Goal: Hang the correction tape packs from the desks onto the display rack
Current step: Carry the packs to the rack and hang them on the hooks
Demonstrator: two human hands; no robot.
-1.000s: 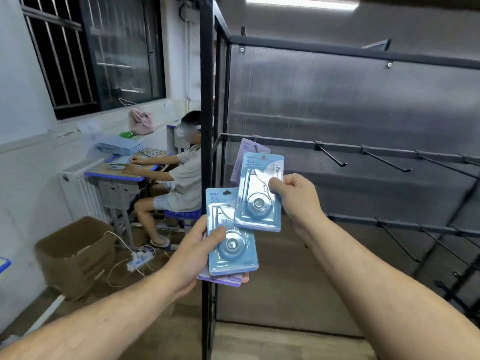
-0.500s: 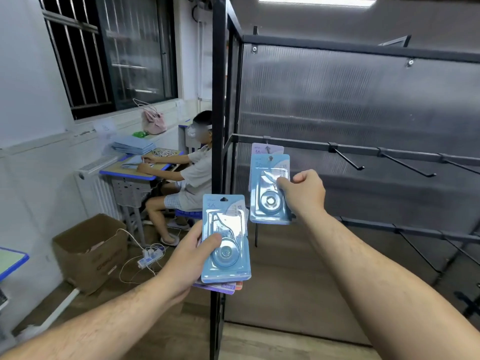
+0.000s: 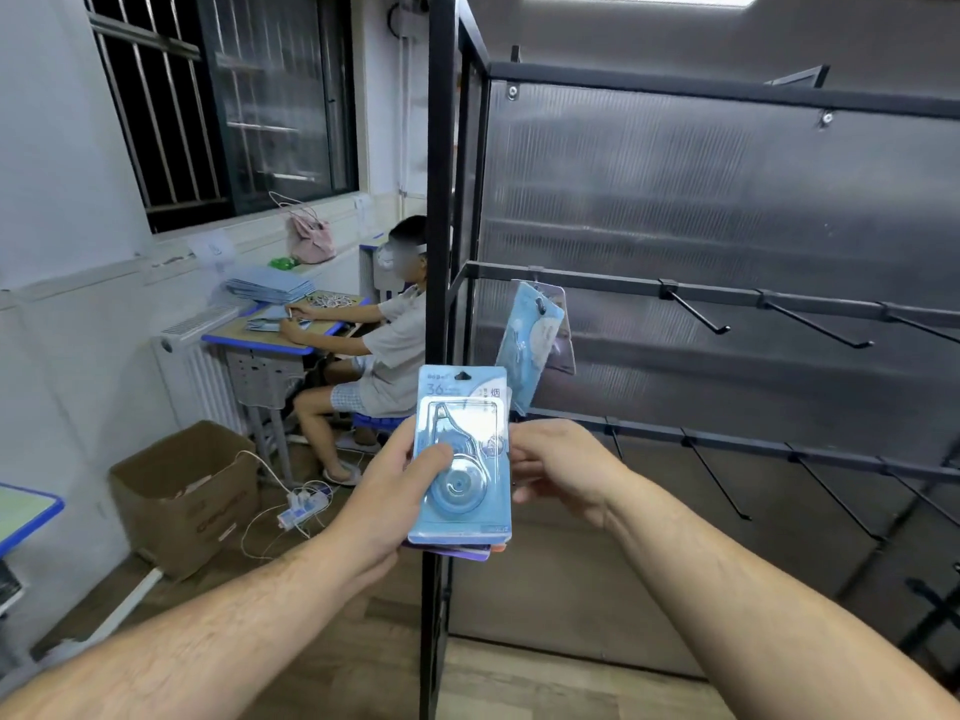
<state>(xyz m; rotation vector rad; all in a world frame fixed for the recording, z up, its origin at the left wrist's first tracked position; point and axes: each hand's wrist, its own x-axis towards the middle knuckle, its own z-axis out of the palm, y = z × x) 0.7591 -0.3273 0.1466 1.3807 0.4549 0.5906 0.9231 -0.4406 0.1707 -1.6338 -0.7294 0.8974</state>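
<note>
Left hand (image 3: pixel 387 491), middle of frame: holds stack of packs (image 3: pixel 462 407), thumb on top one. Right hand (image 3: pixel 563 470) just beside stack, fingers at its right edge; cannot tell if pinching. Hung packs (image 3: pixel 532 345) on rack (image 3: pixel 613 283) above. Step: take top pack. Next: line up hole with hook, slide on.

My left hand (image 3: pixel 384 491) grips a stack. Only the top correction tape pack (image 3: pixel 462 449) shows whole; the packs beneath (image 3: pixel 467 552) are coloured slivers at its lower edge, count unclear. My right hand (image 3: pixel 561 470): fingertips lost behind the top pack's right edge, pinching or only touching, cannot tell. Hung packs (image 3: pixel 535 335) blurred, their hook hidden, number uncertain. Display rack (image 3: pixel 727 298) runs off the right edge.
</note>
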